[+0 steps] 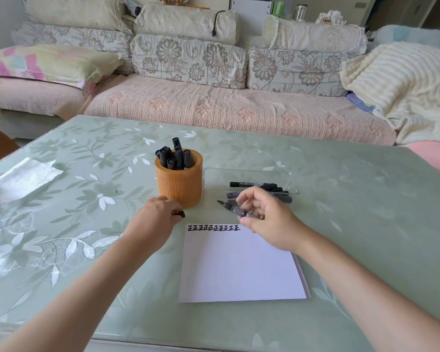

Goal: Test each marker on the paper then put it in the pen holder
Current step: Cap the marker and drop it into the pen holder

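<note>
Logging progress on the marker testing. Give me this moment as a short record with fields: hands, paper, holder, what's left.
left hand: holds a small black piece, likely the cap, by the pen holder
right hand: pinches an uncapped marker just beyond the far edge of the paper
paper: one row of black test marks along its far edge
pen holder: orange, stored markers standing inside
remaining: loose markers lying at the near edge of the clear tray
</note>
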